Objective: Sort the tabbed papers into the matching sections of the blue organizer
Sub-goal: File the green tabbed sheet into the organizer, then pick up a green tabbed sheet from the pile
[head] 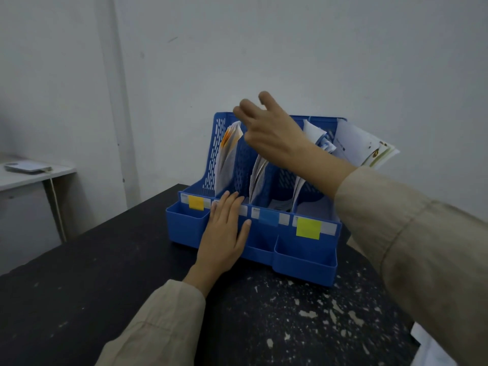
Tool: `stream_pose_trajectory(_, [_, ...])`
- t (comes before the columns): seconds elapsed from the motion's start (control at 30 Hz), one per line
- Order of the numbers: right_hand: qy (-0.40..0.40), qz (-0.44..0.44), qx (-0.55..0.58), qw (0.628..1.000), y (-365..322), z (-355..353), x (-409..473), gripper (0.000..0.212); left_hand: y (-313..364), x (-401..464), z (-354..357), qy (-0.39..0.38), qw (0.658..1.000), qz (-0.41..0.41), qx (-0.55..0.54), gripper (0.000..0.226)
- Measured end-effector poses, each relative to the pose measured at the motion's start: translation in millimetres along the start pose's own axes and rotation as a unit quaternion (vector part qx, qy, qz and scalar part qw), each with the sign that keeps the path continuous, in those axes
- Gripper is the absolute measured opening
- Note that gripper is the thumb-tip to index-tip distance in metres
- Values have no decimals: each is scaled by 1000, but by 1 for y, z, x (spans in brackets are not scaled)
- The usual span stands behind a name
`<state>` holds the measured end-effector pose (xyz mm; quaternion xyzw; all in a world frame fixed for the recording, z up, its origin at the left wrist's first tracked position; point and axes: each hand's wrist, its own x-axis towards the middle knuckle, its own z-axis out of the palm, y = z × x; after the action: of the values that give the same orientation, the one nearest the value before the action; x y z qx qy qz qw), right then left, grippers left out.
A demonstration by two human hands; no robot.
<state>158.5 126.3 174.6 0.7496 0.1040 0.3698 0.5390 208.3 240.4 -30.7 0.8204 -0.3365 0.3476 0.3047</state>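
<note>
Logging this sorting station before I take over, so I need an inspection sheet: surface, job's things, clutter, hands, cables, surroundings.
Surface: black table, white flecks and chips at right.
Job's things: blue organizer upright; orange, blue and yellow labels on front; papers standing in its sections.
Clutter: white sheets at the table's right edge.
Hands: left hand flat against the organizer's front; right hand open above the sections, holding nothing.
Cables: nothing seen.
Surroundings: white wall; side shelf with a flat object.

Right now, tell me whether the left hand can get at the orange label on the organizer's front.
Probably yes. The left hand rests flat on the blue organizer just right of the orange label, and nothing lies between them; the right hand is higher up.
</note>
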Motion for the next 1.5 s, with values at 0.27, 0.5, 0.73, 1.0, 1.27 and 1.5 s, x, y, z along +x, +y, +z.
stream_pose_trajectory(0.27, [-134, -145, 124, 973, -29, 7, 0, 22, 0, 1, 1, -2, 1000, -1, 7, 59])
stream_pose_trajectory(0.5, [-110, -117, 145, 976, -12, 3, -2, 21, -1, 2, 1, -3, 1000, -3, 1, 59])
stream_pose_trajectory(0.73, [-172, -170, 119, 963, -35, 3, -4, 17, 0, 1, 1, 0, 1000, -1, 7, 60])
stream_pose_trajectory(1.0, [-176, -167, 129, 961, -48, 6, -2, 21, 1, 1, 0, 1, 1000, -4, 5, 62])
stream_pose_trajectory(1.27, [-246, -167, 111, 948, -55, 1, 1, 23, 0, 0, 1, 3, 1000, -2, 0, 60])
stream_pose_trajectory(1.5, [-79, -100, 234, 964, -41, 1, -14, 38, 3, 2, 0, -4, 1000, -16, -19, 64])
